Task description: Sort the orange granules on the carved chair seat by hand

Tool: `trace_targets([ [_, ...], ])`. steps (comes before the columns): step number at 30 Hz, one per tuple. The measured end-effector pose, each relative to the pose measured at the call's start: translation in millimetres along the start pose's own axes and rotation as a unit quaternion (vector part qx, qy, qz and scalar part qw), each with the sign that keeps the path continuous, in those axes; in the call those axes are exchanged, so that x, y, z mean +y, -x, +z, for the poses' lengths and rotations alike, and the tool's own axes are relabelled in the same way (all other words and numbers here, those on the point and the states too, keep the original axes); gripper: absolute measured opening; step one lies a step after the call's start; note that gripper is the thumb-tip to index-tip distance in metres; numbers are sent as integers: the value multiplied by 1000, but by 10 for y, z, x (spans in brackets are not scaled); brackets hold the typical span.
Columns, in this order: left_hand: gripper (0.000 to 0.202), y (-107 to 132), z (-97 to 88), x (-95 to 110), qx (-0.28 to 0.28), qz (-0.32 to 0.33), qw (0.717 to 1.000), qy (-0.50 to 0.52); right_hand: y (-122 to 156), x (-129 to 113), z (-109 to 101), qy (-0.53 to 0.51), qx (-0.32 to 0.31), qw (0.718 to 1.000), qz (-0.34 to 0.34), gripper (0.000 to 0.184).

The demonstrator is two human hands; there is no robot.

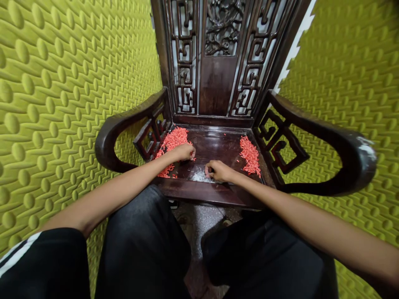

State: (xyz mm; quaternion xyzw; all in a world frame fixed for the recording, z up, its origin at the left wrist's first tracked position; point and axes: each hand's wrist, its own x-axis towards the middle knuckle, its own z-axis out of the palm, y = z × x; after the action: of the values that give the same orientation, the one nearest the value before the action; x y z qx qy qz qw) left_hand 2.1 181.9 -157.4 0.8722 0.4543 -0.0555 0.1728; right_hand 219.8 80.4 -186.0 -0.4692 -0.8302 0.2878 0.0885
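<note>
My left hand (186, 152) is closed in a pinch at the inner edge of a large pile of small red pieces (176, 139) on the dark wooden seat (215, 143). A red bit shows by its fingertips. My right hand (218, 171) is closed with thumb and finger together, just over a small heap of clear or whitish pieces (199, 176) near the seat's front edge. Whatever its fingers hold is too small to make out. To the right lies another pile of red pieces (249, 155), apart from both hands.
The seat belongs to a carved wooden chair with a tall openwork back (218, 83). Curved armrests rise at the left (107, 133) and right (352, 153). Textured yellow-green walls (77, 83) stand close on both sides. My knees are against the front.
</note>
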Motion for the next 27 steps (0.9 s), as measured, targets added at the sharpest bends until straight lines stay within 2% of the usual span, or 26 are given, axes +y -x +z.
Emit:
trace_targets([
  [3,22,14,0,10,-8,0,1000,17,3,-19,-28,-3,1,1000,-8,19],
  [8,22,31,-31,36,2,0,999,52,-4,-31,-95,-22,20,1000,0,23],
  [14,12,72,-172,65,77,7,989,128,-20,-43,-205,-69,59,995,28,24],
  [18,7,207,-364,251,114,44,971,207,-34,-69,-333,-114,93,989,36,22],
  [21,17,421,-575,542,146,101,944,277,-31,-109,-444,-153,119,981,35,16],
  [23,20,613,-717,769,172,181,886,390,-10,-151,-511,-179,138,974,28,13],
  [24,19,717,-775,877,184,206,866,417,6,-178,-542,-191,150,970,23,12],
  [27,18,1022,-852,1130,206,224,831,466,77,-277,-634,-223,182,958,7,10],
])
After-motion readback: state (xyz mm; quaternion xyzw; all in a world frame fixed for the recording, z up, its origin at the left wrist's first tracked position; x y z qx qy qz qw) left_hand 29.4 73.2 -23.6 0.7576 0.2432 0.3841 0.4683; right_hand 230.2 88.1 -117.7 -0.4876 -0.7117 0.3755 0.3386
